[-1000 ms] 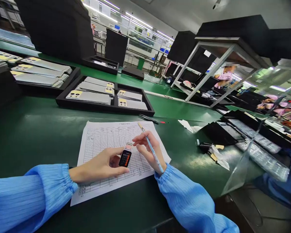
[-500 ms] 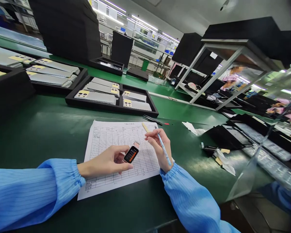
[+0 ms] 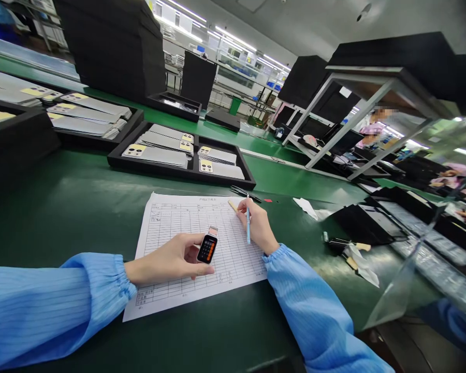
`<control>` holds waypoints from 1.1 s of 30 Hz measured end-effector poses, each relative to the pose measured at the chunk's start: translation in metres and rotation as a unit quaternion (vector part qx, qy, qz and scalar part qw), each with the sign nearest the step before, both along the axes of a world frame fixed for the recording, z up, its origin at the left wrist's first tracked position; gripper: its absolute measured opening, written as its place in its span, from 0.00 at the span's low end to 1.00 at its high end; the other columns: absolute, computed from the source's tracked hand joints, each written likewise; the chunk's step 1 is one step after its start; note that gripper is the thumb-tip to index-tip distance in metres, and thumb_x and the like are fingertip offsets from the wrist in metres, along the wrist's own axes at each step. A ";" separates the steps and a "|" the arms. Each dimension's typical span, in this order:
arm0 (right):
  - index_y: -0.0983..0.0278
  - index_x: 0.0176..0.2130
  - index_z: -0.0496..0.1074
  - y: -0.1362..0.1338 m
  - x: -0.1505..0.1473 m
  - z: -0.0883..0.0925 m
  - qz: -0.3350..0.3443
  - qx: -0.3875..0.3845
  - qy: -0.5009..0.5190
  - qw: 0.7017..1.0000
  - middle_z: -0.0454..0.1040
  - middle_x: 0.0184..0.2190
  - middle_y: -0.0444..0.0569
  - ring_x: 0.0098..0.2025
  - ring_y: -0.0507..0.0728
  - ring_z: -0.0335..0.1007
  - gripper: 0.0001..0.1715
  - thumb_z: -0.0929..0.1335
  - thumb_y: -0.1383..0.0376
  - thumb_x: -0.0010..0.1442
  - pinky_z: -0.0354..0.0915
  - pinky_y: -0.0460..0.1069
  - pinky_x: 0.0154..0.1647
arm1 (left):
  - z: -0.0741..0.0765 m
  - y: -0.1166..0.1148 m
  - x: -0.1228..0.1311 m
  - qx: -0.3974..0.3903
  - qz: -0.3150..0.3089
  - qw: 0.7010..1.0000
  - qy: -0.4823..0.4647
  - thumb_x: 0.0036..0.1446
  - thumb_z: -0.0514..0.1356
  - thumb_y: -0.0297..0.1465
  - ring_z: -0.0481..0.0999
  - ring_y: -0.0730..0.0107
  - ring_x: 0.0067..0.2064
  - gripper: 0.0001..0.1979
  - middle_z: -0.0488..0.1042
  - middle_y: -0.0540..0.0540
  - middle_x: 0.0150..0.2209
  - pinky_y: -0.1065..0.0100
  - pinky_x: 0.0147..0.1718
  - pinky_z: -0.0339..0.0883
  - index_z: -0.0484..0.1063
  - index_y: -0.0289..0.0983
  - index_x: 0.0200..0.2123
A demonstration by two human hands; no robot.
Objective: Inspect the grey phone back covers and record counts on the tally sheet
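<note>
My left hand point(image 3: 174, 256) is closed on a small smartwatch point(image 3: 207, 248), held between thumb and fingers above the paper. Its screen, turned up towards me, shows a calculator keypad with orange keys. A blue pen point(image 3: 248, 225) sits between the fingers of my right hand point(image 3: 258, 223), which is closed over the right part of the sheet. By these fingertips is a short yellowish strip point(image 3: 232, 205); I cannot tell whether they grip it or only touch it. Beneath both hands lies a printed table form point(image 3: 166, 228), its cells mostly blank.
Tweezers point(image 3: 245, 193) lie beyond the form. Behind them, a black divided tray point(image 3: 182, 177) holds stacked pale phone-back-shaped panels. More such trays stand at left. On the right are crumpled white paper point(image 3: 306, 208), black folders point(image 3: 363, 220) and clear plastic trays point(image 3: 438, 264). People in pink sit further off.
My right hand has turned and shifted slightly, so the pen now points nearly straight away from me. The watch has tilted a little more upright in my left hand.
</note>
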State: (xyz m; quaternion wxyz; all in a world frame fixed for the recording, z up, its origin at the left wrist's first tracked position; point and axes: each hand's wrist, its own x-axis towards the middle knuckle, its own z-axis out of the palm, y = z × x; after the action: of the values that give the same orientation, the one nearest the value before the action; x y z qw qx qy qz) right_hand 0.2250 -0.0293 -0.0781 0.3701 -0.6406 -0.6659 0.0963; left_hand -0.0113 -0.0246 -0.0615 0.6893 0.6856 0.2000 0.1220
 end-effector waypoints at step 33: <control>0.59 0.38 0.64 -0.049 -0.064 0.013 0.214 -0.052 0.324 0.920 0.69 0.42 0.46 0.31 0.51 0.66 0.05 0.65 0.67 0.59 0.65 0.50 0.37 | -0.006 0.006 0.001 0.006 0.006 0.999 -0.031 0.57 0.54 0.32 0.65 0.75 0.27 0.06 0.62 0.53 0.26 0.72 0.27 0.62 0.66 0.36 0.36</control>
State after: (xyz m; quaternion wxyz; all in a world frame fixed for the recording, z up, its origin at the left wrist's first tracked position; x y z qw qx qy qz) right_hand 0.1612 -0.0787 -0.0648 0.5024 -0.4348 -0.6248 0.4100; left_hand -0.0102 -0.0191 -0.0670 0.6901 0.6846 0.1819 0.1481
